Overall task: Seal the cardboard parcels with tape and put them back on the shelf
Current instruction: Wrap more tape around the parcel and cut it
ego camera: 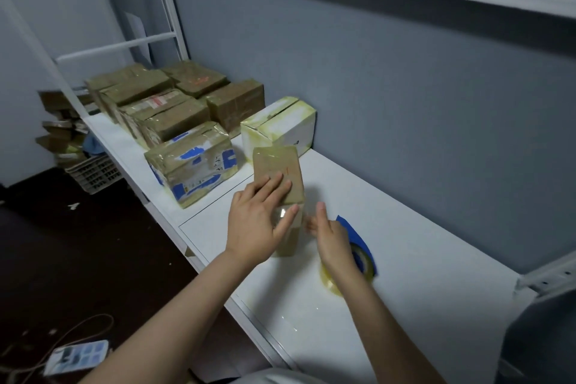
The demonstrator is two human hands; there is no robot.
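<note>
Recorded at lower left, on the dark floor [93, 243]: a smartphone [78, 356] lying screen up, with a thin cable [84, 323] looping just beside it. Noted farther up the floor: one small white scrap [74, 205]. Logged at the left edge: a pale slatted plastic crate [93, 173] piled with flattened brown cardboard pieces [59, 134], a blue cloth [93, 145] lying against the pile. Seen behind: a grey wall [405, 103], with a white sheet of paper [135, 25] at upper left.

Single cam, head-worn: looks fwd and down over the white shelf [420, 259], w/ the wall beyond. Close range: left hand [258, 218] and right hand [330, 237] sit mid-frame, forearms entering from the bottom edge.
</note>
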